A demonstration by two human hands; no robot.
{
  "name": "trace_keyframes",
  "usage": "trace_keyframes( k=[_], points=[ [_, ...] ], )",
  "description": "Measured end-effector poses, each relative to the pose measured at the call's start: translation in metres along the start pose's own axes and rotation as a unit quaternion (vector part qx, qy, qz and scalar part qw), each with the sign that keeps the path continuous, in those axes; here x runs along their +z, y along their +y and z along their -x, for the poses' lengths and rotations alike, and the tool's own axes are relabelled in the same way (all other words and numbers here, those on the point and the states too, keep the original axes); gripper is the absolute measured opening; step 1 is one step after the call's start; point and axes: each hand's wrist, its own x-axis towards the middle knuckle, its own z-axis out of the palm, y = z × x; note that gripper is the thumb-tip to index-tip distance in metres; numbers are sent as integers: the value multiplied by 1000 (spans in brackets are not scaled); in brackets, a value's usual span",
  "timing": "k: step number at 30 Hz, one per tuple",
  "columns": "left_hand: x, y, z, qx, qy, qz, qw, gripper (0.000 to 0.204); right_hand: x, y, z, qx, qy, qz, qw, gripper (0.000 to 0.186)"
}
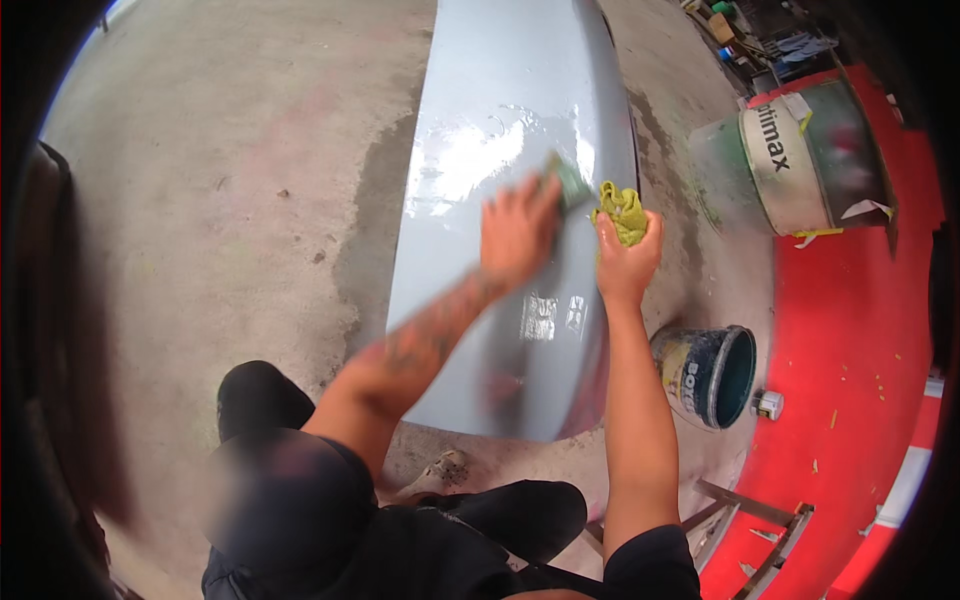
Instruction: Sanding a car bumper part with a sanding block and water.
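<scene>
Where the light grey panel (450, 230) rounds off at its near end, just beyond the wearer's dark-clad legs (530, 508), I see it lying beneath both hands and running on past them. Right of that end, my feed shows a dark blue bucket (690, 372) and, just beside it, a small pale can (768, 404). Farther along, I have the right hand (630, 262) clenched around a crumpled yellow-green cloth (622, 212) at the panel's right edge, while the left hand (515, 232), blurred, grips a thin green pad (570, 186) right of the panel's middle; I cannot tell how firmly it presses. The panel is smooth, glossy and gently bowed, wet streaks catching light, against rough concrete (230, 250) with damp patches along both sides. Its long axis runs near to far, pointing away from the person. Far right, I make out a green drum (785, 165) with a pale band, by a red surface (840, 330).
</scene>
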Motion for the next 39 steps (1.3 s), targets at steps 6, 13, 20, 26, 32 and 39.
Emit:
trace_keyframes(
  k=[6,13,20,26,32,39],
  points=[
    [5,-17,-62,-36,-18,-1,999,47,1,-8,-2,-1,0,-25,1000,40],
    [11,32,-1,-5,15,98,995,47,-5,3,0,25,-8,-25,999,40],
    [5,-88,-110,-165,45,9,985,36,9,-13,3,32,-26,-69,997,38],
    [-8,17,40,39,1,118,992,60,-7,0,2,-7,-11,14,1000,39],
    [2,-130,-80,-113,27,24,993,35,6,-19,7,-33,-24,13,999,41],
    [-20,11,61,65,-43,145,986,56,-9,-4,3,-33,-13,55,998,41]
  ],
)
